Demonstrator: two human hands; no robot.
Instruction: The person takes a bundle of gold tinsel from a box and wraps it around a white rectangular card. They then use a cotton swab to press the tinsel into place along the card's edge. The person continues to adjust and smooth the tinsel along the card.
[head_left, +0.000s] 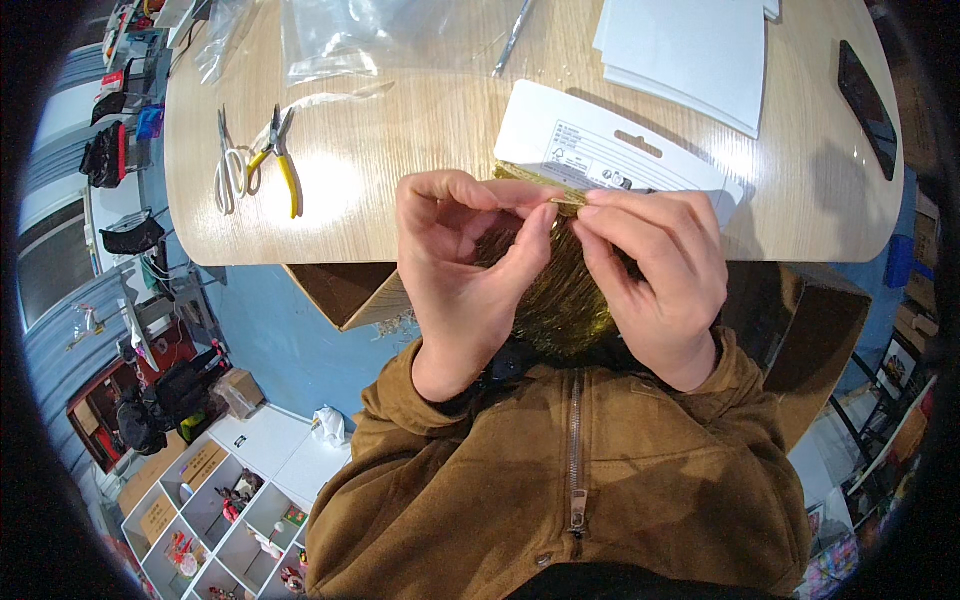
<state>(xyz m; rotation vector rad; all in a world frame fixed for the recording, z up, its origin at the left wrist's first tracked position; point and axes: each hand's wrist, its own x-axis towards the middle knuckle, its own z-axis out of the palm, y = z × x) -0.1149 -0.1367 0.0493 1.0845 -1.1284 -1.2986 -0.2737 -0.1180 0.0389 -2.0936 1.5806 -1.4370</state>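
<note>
Between my two hands is the gold top band of a tinsel fringe (574, 300), whose shiny strands hang over the table's front edge toward my lap. My left hand (472, 262) pinches the band between thumb and index finger. Just to the right, my right hand (652, 270) grips the same band with its fingertips, almost touching the left thumb. Behind the fingers lies a white printed header card (600, 135) with a hang slot, and more gold material shows along its lower edge. The fingers partly hide the band.
Scissors with white handles (231, 176) and yellow-handled pliers (283, 169) lie left on the wooden table (345, 150). Farther back are clear plastic bags (330, 45), a silver pen-like tool (514, 37) and white sheets (686, 60). A black phone (866, 109) rests far right. Open cardboard boxes (817, 330) stand below.
</note>
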